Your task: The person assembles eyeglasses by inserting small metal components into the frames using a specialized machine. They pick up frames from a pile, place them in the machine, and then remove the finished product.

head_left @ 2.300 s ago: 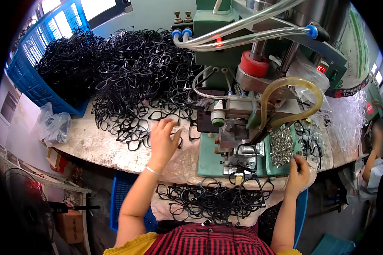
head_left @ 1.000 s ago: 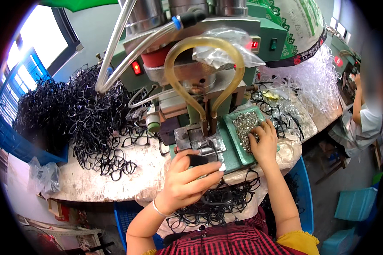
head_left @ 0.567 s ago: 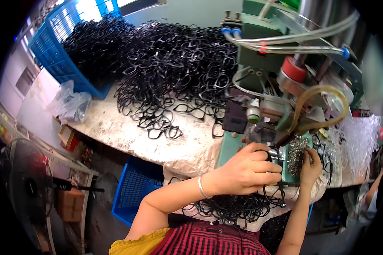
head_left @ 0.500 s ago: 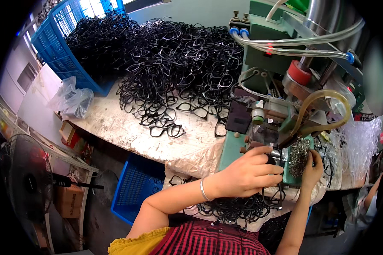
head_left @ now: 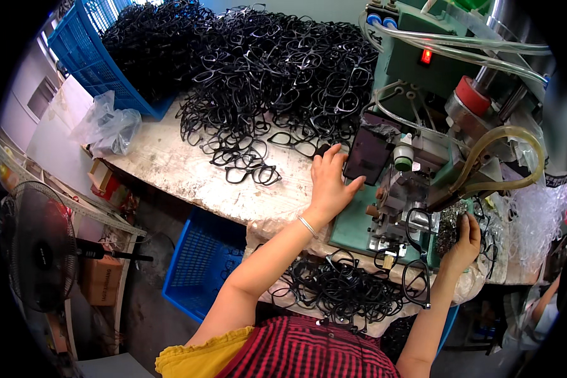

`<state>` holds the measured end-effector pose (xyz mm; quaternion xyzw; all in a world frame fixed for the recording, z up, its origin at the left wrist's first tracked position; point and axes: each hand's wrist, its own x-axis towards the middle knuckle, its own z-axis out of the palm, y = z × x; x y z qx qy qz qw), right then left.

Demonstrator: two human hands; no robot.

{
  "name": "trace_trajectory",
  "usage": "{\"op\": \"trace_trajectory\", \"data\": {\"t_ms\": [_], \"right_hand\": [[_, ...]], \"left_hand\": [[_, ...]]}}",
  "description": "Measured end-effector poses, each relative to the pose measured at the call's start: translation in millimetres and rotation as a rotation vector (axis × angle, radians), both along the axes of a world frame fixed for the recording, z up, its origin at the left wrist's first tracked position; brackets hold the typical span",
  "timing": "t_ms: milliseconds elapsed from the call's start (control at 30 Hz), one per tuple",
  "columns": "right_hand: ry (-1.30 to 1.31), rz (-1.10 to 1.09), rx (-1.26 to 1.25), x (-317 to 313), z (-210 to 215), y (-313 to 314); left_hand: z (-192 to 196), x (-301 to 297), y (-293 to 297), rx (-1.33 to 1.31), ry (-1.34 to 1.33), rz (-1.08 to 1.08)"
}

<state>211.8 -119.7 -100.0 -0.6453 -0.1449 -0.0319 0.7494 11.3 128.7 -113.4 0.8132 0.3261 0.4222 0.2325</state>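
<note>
Holding the left hand [head_left: 332, 186] spread near the loose frames [head_left: 283, 82] and the right hand [head_left: 464, 242], pinch impossible to tell, at the metal bits [head_left: 449, 228], with 1 black eyeglass frame [head_left: 424, 253] between, nearer the right, pointing lengthwise front-to-back at the green machine [head_left: 353, 233].

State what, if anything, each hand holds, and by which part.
Left hand: open, nothing visibly held. Right hand: at the metal bits; any hold cannot be told.

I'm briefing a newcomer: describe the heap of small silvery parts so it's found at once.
Find the green machine on the worktable, picture right. By its base, beside the person's right hand, lies the heap of small parts. Its silvery, grainy glitter sets it apart from the black eyeglass frames nearby.
</note>
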Motion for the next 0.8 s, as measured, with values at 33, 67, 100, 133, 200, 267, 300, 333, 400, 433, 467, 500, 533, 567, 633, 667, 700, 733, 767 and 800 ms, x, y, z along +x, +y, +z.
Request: {"op": "trace_trajectory", "data": {"t_ms": [33,67,100,133,200,267,300,333,400,433,467,500,533,567,633,667,700,733,767,800], "right_hand": [[-0.002,0.012,-0.018,-0.4,3.4,1.9],[0.000,0.025,-0.034,-1.4,6.2,3.7],[0.001,0.037,-0.050,-1.8,7.7,4.4],[-0.022,0.036,-0.082,-1.4,7.8,4.1],[-0.061,0.017,-0.144,0.2,4.7,-1.4],[-0.063,-0.008,-0.209,-8.1,6.5,-17.4],[-0.059,-0.026,-0.244,-14.3,7.8,-30.1],[-0.142,-0.076,-0.358,-20.0,9.6,-44.3],[-0.316,-0.186,-0.579,-35.1,12.1,-81.2],[-0.292,-0.218,-0.579,-41.4,8.4,-97.4],[-0.262,-0.246,-0.573,-45.6,2.9,-112.7],[-0.238,-0.267,-0.568,-47.8,1.1,-119.8],[-0.230,-0.223,-0.543,-50.6,3.6,-117.9],[-0.219,-0.182,-0.516,-55.7,10.1,-109.3],[-0.270,-0.064,-0.452,-65.9,36.0,-75.2],[-0.293,0.020,-0.422,-69.3,54.9,-53.9],[-0.358,0.092,-0.382,-68.0,67.7,-33.1],[-0.392,0.183,-0.328,-67.8,83.9,-11.9],[-0.439,0.261,-0.297,-66.3,97.2,6.5],[-0.516,0.259,-0.284,-61.1,100.1,19.6]], "left_hand": [[1.8,3.2,0.1,0.003,0.007,0.008],[3.3,4.3,0.4,0.007,0.018,0.016],[3.0,4.8,0.3,0.013,0.029,0.029],[2.2,5.5,0.2,0.019,0.040,0.041],[6.3,5.1,-1.7,0.055,0.014,0.044],[16.0,-14.6,-2.3,0.111,-0.068,0.032],[27.7,-33.5,-1.1,0.074,-0.107,0.008],[33.0,-57.7,9.2,0.198,-0.040,0.034],[51.8,-107.4,22.8,0.349,0.146,0.158],[46.9,-134.0,34.6,0.253,0.257,0.197],[48.2,-157.1,39.7,0.266,0.364,0.201],[39.7,-176.0,44.2,0.253,0.452,0.215],[24.8,-186.9,50.1,0.243,0.544,0.224],[3.6,-189.8,59.6,0.265,0.506,0.193],[-19.0,-177.5,75.6,0.312,0.444,0.145],[-20.5,-167.8,78.9,0.331,0.463,0.134],[-21.4,-158.3,80.7,0.329,0.465,0.141],[-21.5,-146.3,82.2,0.323,0.462,0.148],[-12.4,-133.3,78.8,0.348,0.440,0.163],[-5.3,-119.0,75.8,0.347,0.348,0.190]]}}
